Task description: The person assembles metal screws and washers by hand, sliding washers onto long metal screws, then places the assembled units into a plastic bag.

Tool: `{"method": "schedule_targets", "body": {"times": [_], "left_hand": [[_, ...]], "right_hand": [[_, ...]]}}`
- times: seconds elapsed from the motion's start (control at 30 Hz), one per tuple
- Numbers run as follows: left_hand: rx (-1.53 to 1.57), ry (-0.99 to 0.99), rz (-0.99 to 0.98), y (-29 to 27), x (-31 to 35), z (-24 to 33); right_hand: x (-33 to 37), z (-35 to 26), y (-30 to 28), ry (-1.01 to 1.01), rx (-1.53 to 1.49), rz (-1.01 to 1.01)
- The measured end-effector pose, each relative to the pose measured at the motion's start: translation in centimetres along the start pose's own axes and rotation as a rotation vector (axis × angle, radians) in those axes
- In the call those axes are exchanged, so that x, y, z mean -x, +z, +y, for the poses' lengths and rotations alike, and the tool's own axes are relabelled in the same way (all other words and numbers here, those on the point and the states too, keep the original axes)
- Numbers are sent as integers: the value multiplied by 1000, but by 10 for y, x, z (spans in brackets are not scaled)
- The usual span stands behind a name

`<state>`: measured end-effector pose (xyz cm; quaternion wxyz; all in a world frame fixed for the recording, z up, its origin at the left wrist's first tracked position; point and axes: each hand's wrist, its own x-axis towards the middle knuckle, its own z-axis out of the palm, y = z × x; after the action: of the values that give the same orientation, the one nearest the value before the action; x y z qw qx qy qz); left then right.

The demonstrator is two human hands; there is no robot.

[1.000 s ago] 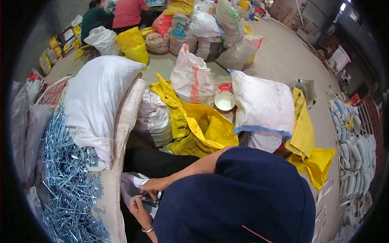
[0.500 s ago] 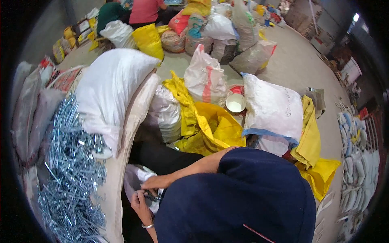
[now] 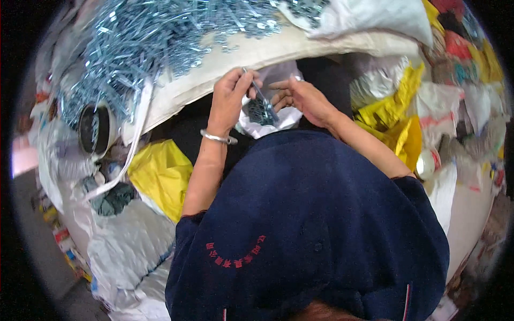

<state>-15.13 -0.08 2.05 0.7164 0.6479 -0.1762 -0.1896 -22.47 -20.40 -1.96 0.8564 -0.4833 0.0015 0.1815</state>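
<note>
My left hand (image 3: 234, 88), with a metal bangle at its wrist, pinches a thin shiny metal rod (image 3: 257, 85) between thumb and fingers. The rod slants down toward a white plastic bag (image 3: 285, 119) in my lap. Small dark metal pieces (image 3: 259, 111) lie inside that bag. To the right, my right hand (image 3: 306, 100) is open beside the rod's lower end, fingers apart. Just beyond both hands runs the edge of a pale work surface (image 3: 214, 75), where a large heap of bluish metal strips (image 3: 155, 37) is spread.
A white sack (image 3: 375, 21) lies on the surface at the far right. Yellow sacks (image 3: 159, 174) sit on both sides of me. At left stands a round container (image 3: 96, 128) with metal pieces inside, beside a white strap (image 3: 140, 123). A grey plastic sack (image 3: 128, 243) lies lower left.
My view has swung left toward the heap of metal strips. My hands, earlier close together in the bag, are now raised and apart, the left one with the rod.
</note>
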Motion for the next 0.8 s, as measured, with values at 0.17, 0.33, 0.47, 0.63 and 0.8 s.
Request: {"method": "schedule_targets", "body": {"times": [0.17, 0.33, 0.47, 0.63, 0.8], "left_hand": [[-180, 277, 237, -58, -22, 42], [-321, 384, 338, -92, -43, 40], [-417, 370, 343, -100, -49, 31], [-587, 427, 361, -98, -55, 34], [-828, 620, 379, -97, -57, 32]], "right_hand": [[-51, -31, 34, -146, 233, -18], [-101, -41, 53, -308, 364, -13], [-133, -44, 64, -383, 456, -16], [-162, -34, 72, -390, 579, -70], [-158, -31, 69, -403, 561, 63]]}}
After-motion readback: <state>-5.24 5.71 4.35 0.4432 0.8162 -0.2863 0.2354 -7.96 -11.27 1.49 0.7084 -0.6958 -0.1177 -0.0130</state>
